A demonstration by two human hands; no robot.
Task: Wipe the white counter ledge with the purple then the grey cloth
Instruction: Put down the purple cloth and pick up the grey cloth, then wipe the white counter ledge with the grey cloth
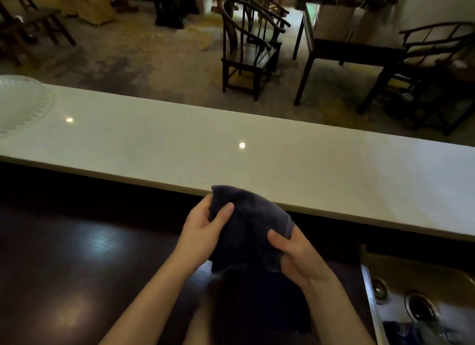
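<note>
A dark cloth (250, 226), purplish-grey in this dim light, is bunched between both hands just in front of the ledge's near edge. My left hand (203, 231) grips its left side with the thumb on top. My right hand (293, 257) pinches its lower right part. The long white counter ledge (231, 144) runs across the view from left to right, glossy with two light reflections. The cloth's top corner overlaps the ledge's front edge. A second dark cloth (259, 301) seems to lie below the hands on the dark counter.
A dark wooden counter (77, 254) lies below the ledge. A metal sink (421, 303) sits at the lower right. A clear ribbed plate (20, 103) rests on the ledge's far left end. Beyond the ledge stand wooden chairs (249, 49) and a dark table (341, 49).
</note>
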